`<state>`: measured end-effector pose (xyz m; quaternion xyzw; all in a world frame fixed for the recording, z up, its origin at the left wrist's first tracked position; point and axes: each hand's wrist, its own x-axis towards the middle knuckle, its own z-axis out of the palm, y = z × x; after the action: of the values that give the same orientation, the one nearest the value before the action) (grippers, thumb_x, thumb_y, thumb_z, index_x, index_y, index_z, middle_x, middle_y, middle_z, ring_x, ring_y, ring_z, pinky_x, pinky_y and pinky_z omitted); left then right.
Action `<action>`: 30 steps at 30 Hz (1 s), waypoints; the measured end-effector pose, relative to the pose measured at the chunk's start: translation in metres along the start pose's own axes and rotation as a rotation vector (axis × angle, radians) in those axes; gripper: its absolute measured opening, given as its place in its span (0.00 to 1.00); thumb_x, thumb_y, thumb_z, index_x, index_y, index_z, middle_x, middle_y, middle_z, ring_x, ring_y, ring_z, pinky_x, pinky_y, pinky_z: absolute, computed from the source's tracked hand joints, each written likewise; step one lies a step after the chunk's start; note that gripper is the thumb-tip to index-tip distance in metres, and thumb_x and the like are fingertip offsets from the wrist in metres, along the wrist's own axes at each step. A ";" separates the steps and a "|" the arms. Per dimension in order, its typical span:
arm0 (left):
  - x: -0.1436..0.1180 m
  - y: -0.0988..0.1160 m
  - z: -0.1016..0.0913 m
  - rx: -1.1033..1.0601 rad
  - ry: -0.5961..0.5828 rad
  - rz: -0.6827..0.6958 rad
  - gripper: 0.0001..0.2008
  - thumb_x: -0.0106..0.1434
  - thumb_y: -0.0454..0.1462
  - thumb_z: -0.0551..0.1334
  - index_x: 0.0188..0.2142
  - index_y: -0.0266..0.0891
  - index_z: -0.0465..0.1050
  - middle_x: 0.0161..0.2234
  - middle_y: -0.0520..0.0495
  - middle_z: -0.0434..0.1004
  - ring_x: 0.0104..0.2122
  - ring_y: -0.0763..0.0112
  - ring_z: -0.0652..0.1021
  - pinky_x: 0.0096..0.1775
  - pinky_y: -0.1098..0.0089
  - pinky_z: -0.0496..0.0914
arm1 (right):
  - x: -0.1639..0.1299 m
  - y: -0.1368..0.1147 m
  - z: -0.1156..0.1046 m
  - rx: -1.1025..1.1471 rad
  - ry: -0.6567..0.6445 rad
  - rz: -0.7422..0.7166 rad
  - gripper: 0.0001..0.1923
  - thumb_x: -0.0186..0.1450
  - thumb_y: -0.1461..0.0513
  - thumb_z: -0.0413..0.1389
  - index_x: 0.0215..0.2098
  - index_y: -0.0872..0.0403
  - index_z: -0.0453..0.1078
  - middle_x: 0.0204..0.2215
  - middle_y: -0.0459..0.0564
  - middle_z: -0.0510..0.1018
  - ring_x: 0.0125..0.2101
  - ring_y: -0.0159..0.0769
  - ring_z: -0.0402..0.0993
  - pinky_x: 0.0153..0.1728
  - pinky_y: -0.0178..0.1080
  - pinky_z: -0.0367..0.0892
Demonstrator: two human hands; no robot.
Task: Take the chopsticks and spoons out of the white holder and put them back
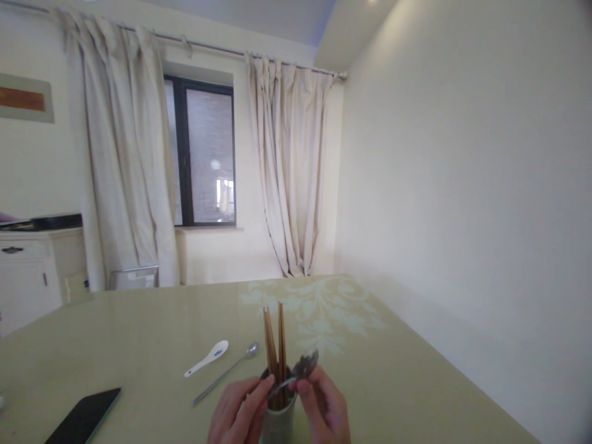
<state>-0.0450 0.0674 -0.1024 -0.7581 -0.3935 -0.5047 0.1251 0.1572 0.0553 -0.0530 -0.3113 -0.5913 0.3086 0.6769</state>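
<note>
Both hands sit at the near edge, low in the head view, either side of a grey metal holder (279,419) that stands upright on the tabletop (393,382). Left hand (238,413) is curled w/ thumb and forefinger tips together on the handle end of a metal spoon (300,370); right hand (326,410) pinches the same spoon further up, near the neck, fingers clamped on it. So both grips are closed on the spoon, two-point hold, prob. to keep it steady and level over the holder's mouth rather than let it tip.

Spoon's long axis runs low-left to high-right: handle end down at the left fingers, bowl raised at the right and a bit farther away, above the holder's rim. Bowl face is blurred, can't tell if it looks up or down.

Wooden chopsticks (275,345) stand in the holder, near vertical, tips down inside, tops fanning slightly; the cup wall is what keeps them upright. They rise just left of the spoon's bowl, whether touching I can't tell.

Farther left on the tabletop, apart from the hands: a long-handled metal spoon (226,373) lying flat, bowl at the far right end, handle toward near left. Just beyond it a white ceramic spoon (206,358) on roughly the same diagonal. Dark phone (84,416) lies flat at near left, well apart from the rest.
</note>
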 end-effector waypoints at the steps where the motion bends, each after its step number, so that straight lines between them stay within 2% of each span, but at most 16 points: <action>1: 0.002 -0.001 0.001 0.005 0.022 -0.021 0.17 0.76 0.44 0.56 0.56 0.52 0.80 0.45 0.44 0.86 0.45 0.64 0.85 0.48 0.70 0.81 | 0.003 0.000 -0.002 0.022 0.058 0.039 0.18 0.71 0.48 0.58 0.34 0.52 0.80 0.30 0.52 0.82 0.32 0.42 0.80 0.36 0.38 0.76; 5: 0.009 0.001 0.001 -0.018 0.028 -0.062 0.16 0.76 0.45 0.55 0.52 0.50 0.81 0.46 0.44 0.85 0.46 0.65 0.84 0.49 0.70 0.80 | 0.015 -0.004 -0.017 -0.009 0.257 0.095 0.18 0.69 0.48 0.61 0.34 0.53 0.80 0.31 0.53 0.82 0.32 0.40 0.77 0.36 0.37 0.75; 8: 0.011 0.006 0.001 -0.062 0.062 -0.051 0.14 0.75 0.43 0.57 0.51 0.48 0.81 0.46 0.44 0.83 0.46 0.66 0.83 0.49 0.71 0.79 | 0.022 -0.006 -0.025 -0.032 0.307 0.095 0.19 0.69 0.47 0.61 0.34 0.53 0.79 0.32 0.52 0.81 0.33 0.40 0.76 0.37 0.37 0.74; 10: 0.011 0.011 0.004 -0.092 0.103 -0.063 0.13 0.75 0.42 0.57 0.50 0.47 0.81 0.45 0.43 0.83 0.47 0.66 0.83 0.49 0.71 0.79 | 0.023 -0.006 -0.025 -0.060 0.255 0.090 0.19 0.69 0.46 0.60 0.34 0.53 0.78 0.30 0.51 0.80 0.33 0.40 0.75 0.37 0.37 0.73; 14: 0.009 0.021 0.015 -0.145 0.159 -0.110 0.15 0.76 0.43 0.55 0.47 0.45 0.81 0.43 0.44 0.83 0.45 0.67 0.83 0.48 0.73 0.79 | 0.021 -0.002 -0.020 -0.216 0.048 0.047 0.19 0.72 0.47 0.57 0.32 0.52 0.75 0.28 0.48 0.78 0.32 0.37 0.74 0.35 0.35 0.69; 18: 0.007 0.012 0.017 -0.162 0.140 -0.199 0.17 0.77 0.46 0.53 0.47 0.44 0.80 0.45 0.43 0.83 0.46 0.66 0.83 0.49 0.70 0.79 | 0.019 0.001 -0.015 -0.358 -0.134 -0.064 0.15 0.74 0.51 0.56 0.35 0.51 0.77 0.32 0.48 0.79 0.34 0.37 0.74 0.36 0.35 0.67; 21: 0.005 -0.018 0.011 -0.042 0.045 -0.299 0.18 0.76 0.45 0.52 0.50 0.43 0.79 0.50 0.42 0.82 0.51 0.62 0.82 0.52 0.64 0.79 | 0.017 0.004 -0.013 -0.396 -0.153 -0.061 0.14 0.75 0.53 0.55 0.37 0.50 0.77 0.33 0.48 0.80 0.34 0.36 0.75 0.36 0.34 0.67; 24: -0.003 -0.052 0.007 0.178 -0.089 -0.361 0.20 0.74 0.42 0.51 0.52 0.42 0.79 0.54 0.40 0.82 0.56 0.55 0.80 0.55 0.54 0.77 | 0.014 0.008 -0.012 -0.414 -0.127 -0.068 0.14 0.75 0.53 0.54 0.36 0.51 0.76 0.32 0.48 0.79 0.33 0.36 0.74 0.35 0.34 0.67; 27: -0.013 -0.071 0.006 0.385 -0.332 -0.480 0.24 0.72 0.36 0.49 0.58 0.41 0.77 0.61 0.39 0.77 0.61 0.51 0.76 0.58 0.47 0.73 | 0.013 0.010 -0.010 -0.420 -0.132 -0.091 0.14 0.75 0.54 0.54 0.37 0.51 0.76 0.32 0.48 0.79 0.32 0.35 0.74 0.35 0.34 0.68; 30: -0.015 -0.071 0.005 0.471 -0.593 -0.572 0.24 0.73 0.34 0.49 0.63 0.41 0.73 0.65 0.40 0.74 0.63 0.53 0.74 0.62 0.48 0.69 | 0.011 0.009 -0.008 -0.427 -0.130 -0.119 0.13 0.76 0.56 0.54 0.37 0.51 0.76 0.32 0.48 0.79 0.33 0.35 0.74 0.35 0.33 0.68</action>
<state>-0.0957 0.1095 -0.1323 -0.6817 -0.7089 -0.1778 0.0321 0.1659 0.0689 -0.0538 -0.3915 -0.7031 0.1551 0.5730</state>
